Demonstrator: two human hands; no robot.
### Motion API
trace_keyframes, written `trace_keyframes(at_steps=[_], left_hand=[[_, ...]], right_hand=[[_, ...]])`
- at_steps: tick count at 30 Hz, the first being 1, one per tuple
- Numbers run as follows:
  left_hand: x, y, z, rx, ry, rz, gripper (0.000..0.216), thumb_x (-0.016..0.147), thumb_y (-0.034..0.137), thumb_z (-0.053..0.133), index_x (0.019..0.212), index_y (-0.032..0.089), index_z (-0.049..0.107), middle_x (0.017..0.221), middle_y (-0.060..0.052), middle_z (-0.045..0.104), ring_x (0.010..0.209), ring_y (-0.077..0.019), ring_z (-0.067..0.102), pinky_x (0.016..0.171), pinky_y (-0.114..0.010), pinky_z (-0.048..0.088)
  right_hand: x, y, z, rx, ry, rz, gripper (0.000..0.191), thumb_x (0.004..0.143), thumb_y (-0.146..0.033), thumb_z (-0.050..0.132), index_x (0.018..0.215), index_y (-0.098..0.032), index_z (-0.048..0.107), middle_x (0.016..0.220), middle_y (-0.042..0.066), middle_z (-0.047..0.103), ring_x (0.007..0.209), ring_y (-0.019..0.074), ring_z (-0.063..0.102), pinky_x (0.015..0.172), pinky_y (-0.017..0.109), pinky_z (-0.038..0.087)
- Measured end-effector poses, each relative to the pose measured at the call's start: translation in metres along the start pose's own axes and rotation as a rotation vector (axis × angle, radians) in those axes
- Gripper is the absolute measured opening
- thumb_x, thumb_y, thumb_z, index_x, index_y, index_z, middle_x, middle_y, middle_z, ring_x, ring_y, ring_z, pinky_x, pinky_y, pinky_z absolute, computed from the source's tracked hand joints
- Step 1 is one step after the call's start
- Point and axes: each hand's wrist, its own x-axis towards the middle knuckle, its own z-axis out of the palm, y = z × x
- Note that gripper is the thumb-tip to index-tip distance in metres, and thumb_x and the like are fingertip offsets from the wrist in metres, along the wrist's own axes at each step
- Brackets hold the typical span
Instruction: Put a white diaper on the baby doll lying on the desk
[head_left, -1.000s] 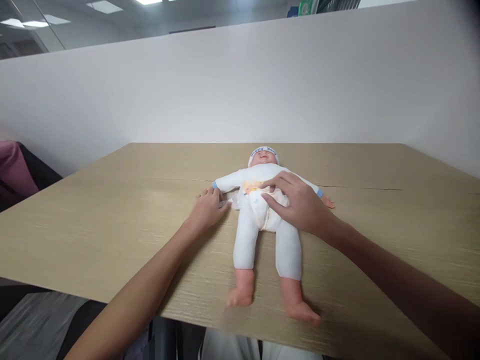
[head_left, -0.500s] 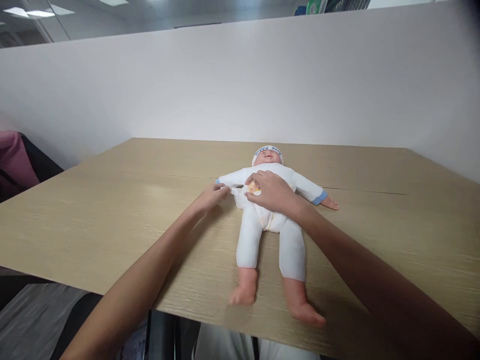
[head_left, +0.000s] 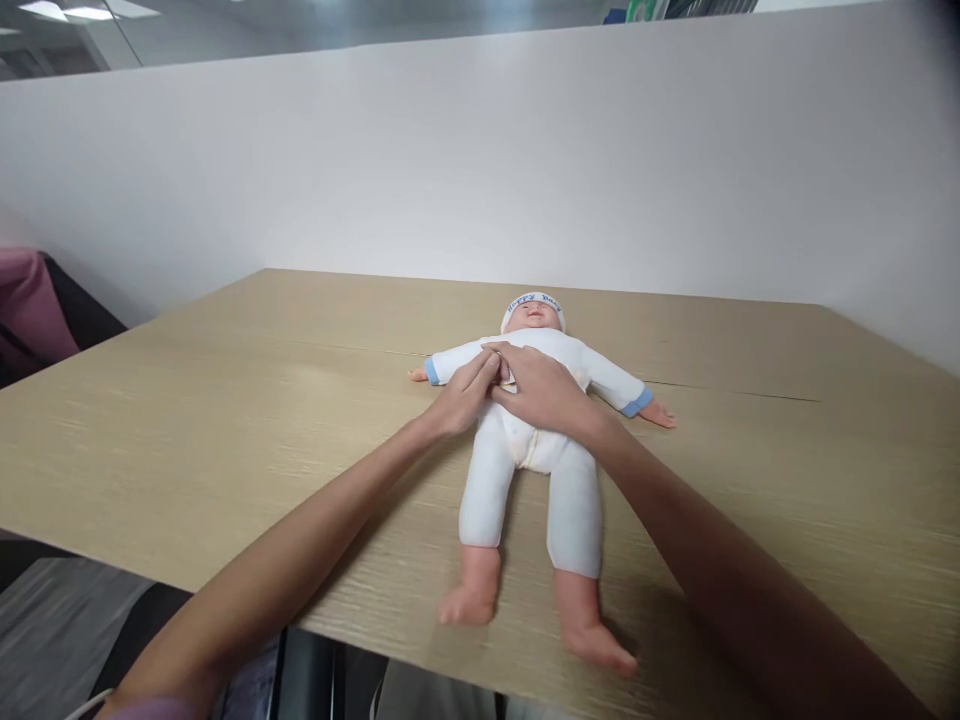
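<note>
A baby doll (head_left: 566, 345) in a white suit with blue cuffs lies face up on the table, its feet toward me. Around its hips is a white diaper (head_left: 534, 447). My left hand (head_left: 466, 392) is closed at the diaper's left front waist, its fingertips pressed together on the diaper's side tab, which they cover. From the other side my right hand (head_left: 541, 388) lies over the diaper's front, thumb and forefinger curved in around that same spot. The fingertips of both hands meet there and partly hide each other.
The wooden table (head_left: 247, 420) has a thin seam across it, and a white partition (head_left: 480, 160) rises behind it. A pink and black item (head_left: 34, 305) is at the far left. Below the near edge, a grey surface (head_left: 64, 625) and my legs show.
My left hand has moved right and inward, bringing the diaper's side tab from beside the doll to the front waist. My right hand stays on the front. The view has shifted slightly.
</note>
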Motion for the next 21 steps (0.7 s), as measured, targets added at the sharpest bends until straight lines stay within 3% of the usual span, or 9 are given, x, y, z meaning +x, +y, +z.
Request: trace_keyframes(at_steps=[4,8,16,21], left_hand=[[0.000,-0.022,-0.004,-0.243,0.080,-0.074,0.043,0.104,0.065,0.063,0.116,0.024,0.057,0.091,0.000,0.056,0.076,-0.0162,0.049,0.077,-0.032,0.045],[-0.005,-0.039,-0.003,-0.260,0.124,-0.105,0.045,0.096,0.057,0.079,0.121,0.024,0.059,0.097,0.001,0.058,0.081,-0.0143,0.056,0.076,-0.028,0.046],[-0.009,-0.047,0.005,-0.143,0.152,-0.100,0.046,0.100,0.055,0.073,0.131,0.022,0.065,0.125,-0.008,0.068,0.112,-0.0215,0.065,0.092,-0.031,0.053],[-0.007,-0.052,0.006,-0.136,0.154,-0.098,0.045,0.101,0.056,0.070,0.129,0.022,0.065,0.127,-0.008,0.067,0.104,-0.0184,0.065,0.089,-0.030,0.053]], right_hand=[[0.001,0.001,0.002,0.011,0.029,0.069,0.049,0.105,-0.030,0.053,0.152,-0.023,0.062,0.113,0.013,0.079,0.105,0.0327,0.071,0.082,0.036,0.047],[0.001,0.001,0.001,0.103,0.082,0.118,0.051,0.103,-0.022,0.041,0.147,-0.022,0.067,0.098,0.009,0.078,0.092,0.0291,0.069,0.079,0.035,0.043],[-0.004,0.005,0.000,0.209,0.193,0.161,0.038,0.092,-0.026,0.055,0.127,-0.021,0.071,0.072,-0.001,0.063,0.071,0.0224,0.060,0.070,0.033,0.040],[-0.005,0.008,0.002,0.195,0.246,0.165,0.042,0.083,-0.016,0.059,0.123,-0.022,0.071,0.067,-0.005,0.051,0.067,0.0204,0.054,0.069,0.032,0.041]])
